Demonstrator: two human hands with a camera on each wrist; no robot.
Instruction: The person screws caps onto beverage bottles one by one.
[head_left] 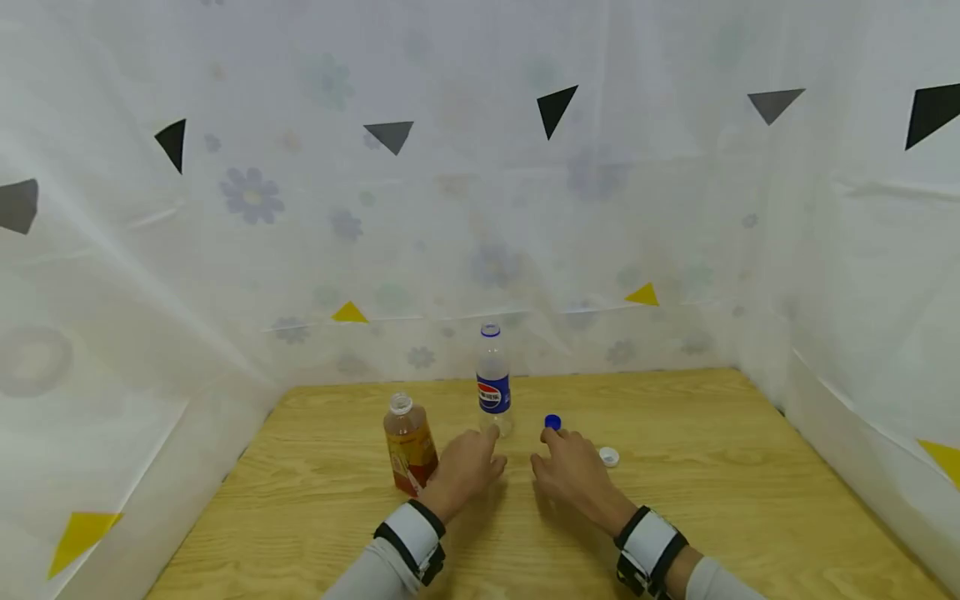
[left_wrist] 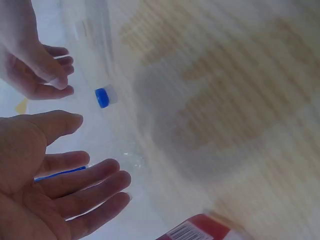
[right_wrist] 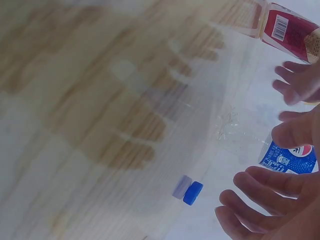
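Observation:
A clear Pepsi bottle with a blue label stands uncapped towards the back of the table. Left of it is an uncapped bottle with an orange and red label, its lower part partly behind my left hand. That hand hovers in front of the Pepsi bottle, its fingers loosely extended around nothing. My right hand is apart from it on the other side, fingers relaxed and holding nothing. Just beyond the right fingers lies a blue bottle cap. A white cap rests to the right of that hand.
The wood-grain table bears the bottles and caps. White patterned sheeting encloses it at the back and both sides, with black, grey and yellow triangles on it. Each wrist wears a strapped band.

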